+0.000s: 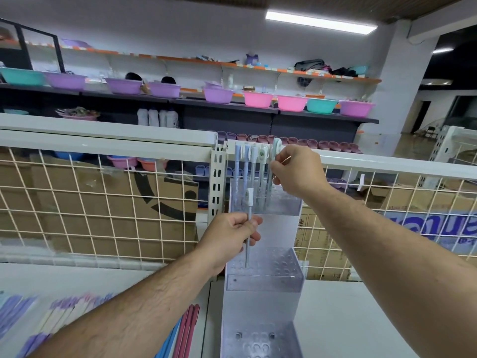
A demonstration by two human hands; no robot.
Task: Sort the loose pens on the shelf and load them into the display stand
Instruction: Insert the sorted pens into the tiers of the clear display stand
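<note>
A clear tiered display stand [263,277] stands on the white shelf against a wire grid. Several pale pens [246,161] stand upright in its top tier. My left hand [232,236] grips one pale pen [248,202] by the middle of its barrel, white cap up, tip hanging just above the holes of the middle tier. My right hand [296,171] pinches the rightmost pen [275,148] with a mint cap, which sits in the top tier. Loose pink and blue pens [184,332] lie on the shelf at the lower left of the stand.
Purple and pale pens [59,313] lie in rows at the far left of the white shelf [361,319]. The wire grid [103,202] and a white rail back the shelf, with cardboard boxes behind. Coloured basins [258,99] line the far racks.
</note>
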